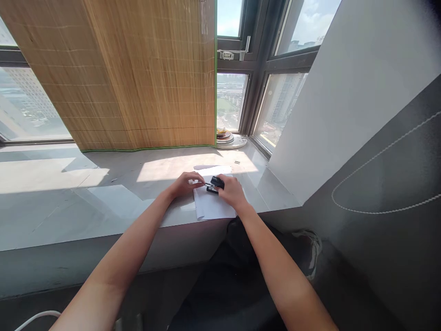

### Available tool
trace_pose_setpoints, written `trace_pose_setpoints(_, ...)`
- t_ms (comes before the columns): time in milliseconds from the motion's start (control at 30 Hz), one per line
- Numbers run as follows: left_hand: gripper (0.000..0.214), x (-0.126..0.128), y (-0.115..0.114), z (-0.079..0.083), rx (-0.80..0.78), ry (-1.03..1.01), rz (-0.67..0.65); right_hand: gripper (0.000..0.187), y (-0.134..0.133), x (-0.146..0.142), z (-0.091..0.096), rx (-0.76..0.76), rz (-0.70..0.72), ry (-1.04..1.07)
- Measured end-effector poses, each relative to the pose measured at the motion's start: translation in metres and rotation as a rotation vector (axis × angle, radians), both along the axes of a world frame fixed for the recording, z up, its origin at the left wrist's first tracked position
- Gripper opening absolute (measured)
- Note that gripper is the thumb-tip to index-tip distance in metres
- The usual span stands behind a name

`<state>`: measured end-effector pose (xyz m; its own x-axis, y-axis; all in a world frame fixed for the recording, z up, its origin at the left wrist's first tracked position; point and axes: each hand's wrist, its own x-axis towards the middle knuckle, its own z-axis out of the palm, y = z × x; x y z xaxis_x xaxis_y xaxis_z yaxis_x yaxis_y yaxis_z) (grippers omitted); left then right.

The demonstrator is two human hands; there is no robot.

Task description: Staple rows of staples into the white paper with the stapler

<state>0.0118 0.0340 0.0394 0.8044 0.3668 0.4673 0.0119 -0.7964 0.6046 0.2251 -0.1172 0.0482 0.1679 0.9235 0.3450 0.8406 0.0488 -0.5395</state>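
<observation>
Over the white paper [215, 209] on the window ledge, my right hand [232, 191] grips a black stapler [217, 181] from its right side. The stapler's jaws are spread apart, with silvery metal parts showing between them. From the left, my left hand [188, 184] pinches at the metal end of the stapler; its fingertips meet there, and any small piece between them is too small to make out. A small strip that looks like staples [237, 162] lies on the ledge beyond the paper.
A bamboo blind [148, 78] hangs at the ledge's back. Stacked plates [229, 140] stand in the window corner. The pale ledge [113, 207] ends just below the paper. A beaded cord [372, 213] hangs at the right wall [344, 92].
</observation>
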Motion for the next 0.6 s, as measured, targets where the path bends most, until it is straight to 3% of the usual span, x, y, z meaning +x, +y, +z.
trace_pose_setpoints(233, 0.028, -0.004, -0.003, 0.007, -0.131, -0.016, -0.057, 0.040, 0.002, 0.032, -0.005, 0.173, 0.178, 0.102)
trace_pose_setpoints(400, 0.047, 0.009, -0.003, 0.001, -0.132, -0.111, -0.015, 0.036, 0.003, 0.013, 0.002, 0.199, 0.347, 0.054)
trace_pose_setpoints(600, 0.025, 0.015, -0.005, -0.001, -0.047, -0.059, 0.042, 0.026, 0.003, -0.008, 0.008, 0.225, 0.314, -0.054)
